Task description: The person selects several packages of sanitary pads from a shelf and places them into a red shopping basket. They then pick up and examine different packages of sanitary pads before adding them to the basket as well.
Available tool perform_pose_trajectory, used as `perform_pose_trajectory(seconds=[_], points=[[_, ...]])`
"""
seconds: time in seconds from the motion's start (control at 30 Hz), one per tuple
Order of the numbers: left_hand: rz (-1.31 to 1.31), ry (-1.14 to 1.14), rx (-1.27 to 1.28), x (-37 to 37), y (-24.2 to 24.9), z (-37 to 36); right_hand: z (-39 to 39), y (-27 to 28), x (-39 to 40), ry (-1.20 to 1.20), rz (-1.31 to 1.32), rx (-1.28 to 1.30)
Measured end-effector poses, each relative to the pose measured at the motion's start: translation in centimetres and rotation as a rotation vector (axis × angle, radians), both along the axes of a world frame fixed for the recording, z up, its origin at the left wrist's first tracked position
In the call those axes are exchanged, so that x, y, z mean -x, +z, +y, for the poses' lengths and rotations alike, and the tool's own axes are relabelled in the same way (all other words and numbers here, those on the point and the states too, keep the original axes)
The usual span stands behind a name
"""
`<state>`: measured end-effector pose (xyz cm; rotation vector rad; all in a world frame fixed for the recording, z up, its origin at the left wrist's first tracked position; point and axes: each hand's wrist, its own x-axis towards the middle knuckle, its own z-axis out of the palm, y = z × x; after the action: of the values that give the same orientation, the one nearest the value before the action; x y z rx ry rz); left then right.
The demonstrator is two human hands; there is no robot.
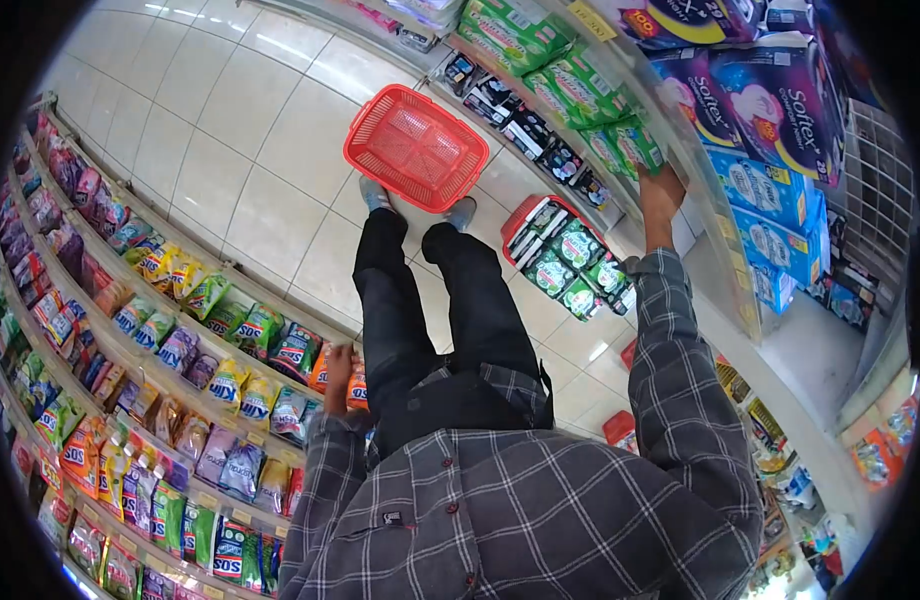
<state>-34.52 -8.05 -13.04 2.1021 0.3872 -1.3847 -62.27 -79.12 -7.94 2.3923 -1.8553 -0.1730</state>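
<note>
My right hand reaches into the shelf on the right. Its fingers are at the end of a green plastic pack and seem to grip it; the fingertips are partly hidden. More green packs lie in a row beyond it. My left hand hangs low beside the left shelf, close to the orange pouches. It looks small and its fingers are not clear enough to tell whether they are curled or apart.
A red plastic basket stands on the tiled floor by my feet. A second red basket holds several green-and-black packs. Purple Softex packs and blue packs fill the right shelf. Detergent pouches line the curved left shelves.
</note>
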Motion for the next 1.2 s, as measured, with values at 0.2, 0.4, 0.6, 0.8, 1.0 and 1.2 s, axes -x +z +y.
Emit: perform_pose_trajectory(seconds=[0.2, 0.4, 0.6, 0.8, 1.0, 1.2], points=[[-0.010, -0.108, 0.320, -5.1, -0.1, -19.1, 5.7, 3.6, 1.3, -0.011, -0.296, 0.184], [0.437, -0.268, 0.737, -1.1, 2.4, -32.8, 19.1, 6.2, -2.7, -0.612, -1.058, -0.554], [0.260, 0.119, 0.733, 1.0, 0.3, -34.0, 28.9, 0.5, -11.7, -0.284, -0.847, -1.086], [0.351, 0.410, 0.678, -6.2, -4.5, -28.9, 33.5, -7.4, -19.2, -0.313, -1.221, -1.131], [0.457, 0.450, 0.608, -8.8, -9.2, -24.6, 38.8, -10.9, -23.1, -0.441, -1.142, -1.279], [0.490, 0.286, 0.345, -12.6, -14.8, -19.8, 37.5, -17.7, -24.0, -0.646, -1.069, -1.331]])
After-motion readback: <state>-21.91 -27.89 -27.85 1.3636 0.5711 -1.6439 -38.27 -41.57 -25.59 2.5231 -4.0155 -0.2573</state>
